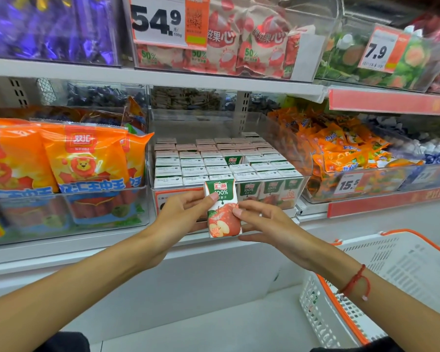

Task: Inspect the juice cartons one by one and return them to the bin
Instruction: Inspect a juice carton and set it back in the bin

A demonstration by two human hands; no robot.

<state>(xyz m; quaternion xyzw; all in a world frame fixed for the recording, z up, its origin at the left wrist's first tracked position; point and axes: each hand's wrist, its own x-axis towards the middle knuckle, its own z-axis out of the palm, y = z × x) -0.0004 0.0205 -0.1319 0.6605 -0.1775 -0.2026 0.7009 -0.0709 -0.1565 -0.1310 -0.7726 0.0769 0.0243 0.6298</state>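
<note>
A small apple juice carton (222,208), white with a green top and a red apple picture, is held upright in front of the clear plastic bin (294,151). My left hand (181,212) grips its left side and my right hand (263,221) grips its right side and bottom. The bin on the middle shelf holds several rows of matching cartons (214,163), seen from their white tops. One carton (233,160) in the middle rows stands higher than the others.
Orange sausage packs (84,161) fill the bin to the left. Orange snack packets (341,146) fill the bin to the right. A white shopping basket with orange rim (391,275) stands at lower right. Price tags hang on the upper shelf bins.
</note>
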